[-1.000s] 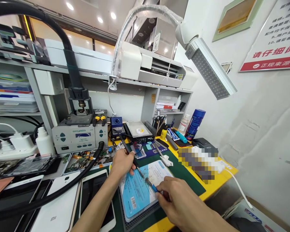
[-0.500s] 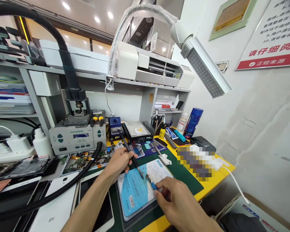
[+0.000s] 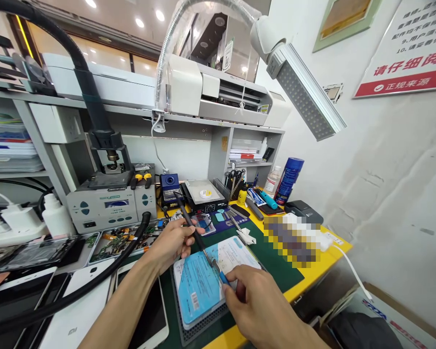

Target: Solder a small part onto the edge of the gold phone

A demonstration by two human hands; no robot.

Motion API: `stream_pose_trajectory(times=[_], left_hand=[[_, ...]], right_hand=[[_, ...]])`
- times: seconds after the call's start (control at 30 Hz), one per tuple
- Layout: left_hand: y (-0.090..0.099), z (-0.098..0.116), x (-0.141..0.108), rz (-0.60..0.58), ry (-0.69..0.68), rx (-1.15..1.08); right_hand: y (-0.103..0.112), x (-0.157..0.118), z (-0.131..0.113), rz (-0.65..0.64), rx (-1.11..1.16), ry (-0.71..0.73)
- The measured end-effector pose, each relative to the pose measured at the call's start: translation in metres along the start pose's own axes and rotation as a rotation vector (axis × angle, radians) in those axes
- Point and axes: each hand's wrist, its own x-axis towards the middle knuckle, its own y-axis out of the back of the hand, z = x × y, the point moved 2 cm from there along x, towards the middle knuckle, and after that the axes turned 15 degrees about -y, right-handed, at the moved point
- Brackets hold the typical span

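My left hand [image 3: 178, 241] is closed round the black handle of a soldering iron [image 3: 197, 237], its tip pointing down toward me. In my right hand [image 3: 256, 295] I grip a slim blue-handled tool [image 3: 223, 277] with a metal end, its exact kind too small to make out. The ends of the two tools meet or nearly meet above a blue-and-white printed packet [image 3: 196, 283]. Small dark specks lie on the packet, which rests on a dark perforated pad [image 3: 199, 329] over a green mat [image 3: 276, 261].
White phones [image 3: 78, 300] and a tray of circuit boards [image 3: 121, 242] lie left, crossed by a thick black hose [image 3: 94, 291]. Behind stand a grey rework station [image 3: 105, 208], a blue iron stand [image 3: 170, 186] and a hot plate [image 3: 203, 191]. A lamp [image 3: 308, 94] hangs above right.
The tool tips have come together: the blue-handled tool's end now meets or overlaps the soldering iron's tip. The whole view has shifted slightly.
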Motion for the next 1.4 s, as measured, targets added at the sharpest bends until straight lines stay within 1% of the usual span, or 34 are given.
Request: stream_pose_trajectory(times=[0.13,0.3,0.4,0.53,0.6,0.67,0.77,0.83,1.1,1.4], left_hand=[[0.001,-0.003,0.001,0.024,0.020,0.028],[0.003,-0.002,-0.002,0.052,0.063,0.076],[0.002,0.001,-0.006,0.062,0.089,0.097],[0.000,0.004,-0.009,0.074,0.115,0.114],[-0.001,0.004,-0.009,0.077,0.118,0.117],[0.000,0.003,-0.008,0.077,0.117,0.120],[0.001,0.002,-0.008,0.070,0.115,0.122],[0.002,0.001,-0.008,0.066,0.113,0.121],[0.001,0.000,-0.008,0.077,0.123,0.100],[0.000,0.002,-0.011,0.097,0.153,0.071]], right_hand=[[-0.002,-0.003,-0.005,-0.023,-0.046,0.021],[-0.002,-0.005,-0.015,-0.059,-0.186,0.044],[-0.002,-0.006,-0.021,-0.053,-0.263,0.045],[-0.001,-0.008,-0.026,-0.047,-0.370,0.089],[0.001,-0.010,-0.025,-0.047,-0.373,0.099],[0.005,-0.010,-0.022,-0.035,-0.317,0.094],[0.009,-0.010,-0.018,0.027,-0.190,0.055],[0.008,-0.009,-0.016,0.050,-0.153,0.034],[-0.004,-0.009,-0.023,0.015,-0.247,0.027],[-0.003,-0.011,-0.030,-0.030,-0.404,0.094]])
